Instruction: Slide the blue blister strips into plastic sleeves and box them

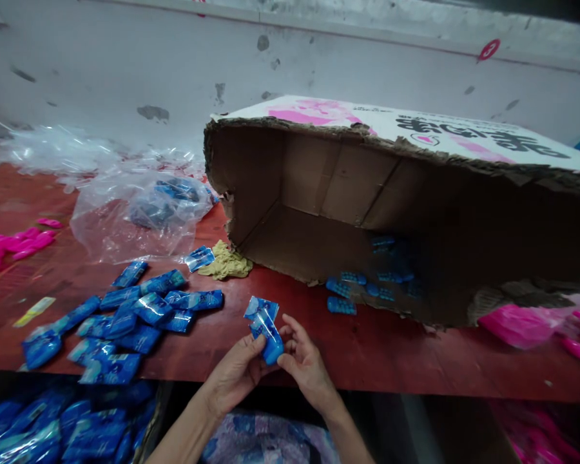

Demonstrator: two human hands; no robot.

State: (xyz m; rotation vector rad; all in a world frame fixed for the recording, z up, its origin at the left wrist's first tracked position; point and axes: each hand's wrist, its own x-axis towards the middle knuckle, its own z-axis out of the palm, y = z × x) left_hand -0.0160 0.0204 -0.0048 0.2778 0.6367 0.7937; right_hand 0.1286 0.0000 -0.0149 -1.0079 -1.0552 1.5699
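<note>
Holding blue sachet (265,332) between both hands at near edge of red worktop (391,354) | left hand (234,374) fingers pinch its lower left side | right hand (304,361) fingers grip its right side | blue sachet pile (125,316) to the left | torn cardboard box (396,200) lying on its side behind.

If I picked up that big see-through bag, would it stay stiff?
Probably not: the clear plastic bag lies crumpled and slumped on the red table, so it likely flops. It looks thin and glossy, maybe slippery. Blue packets inside might slide about.
</note>
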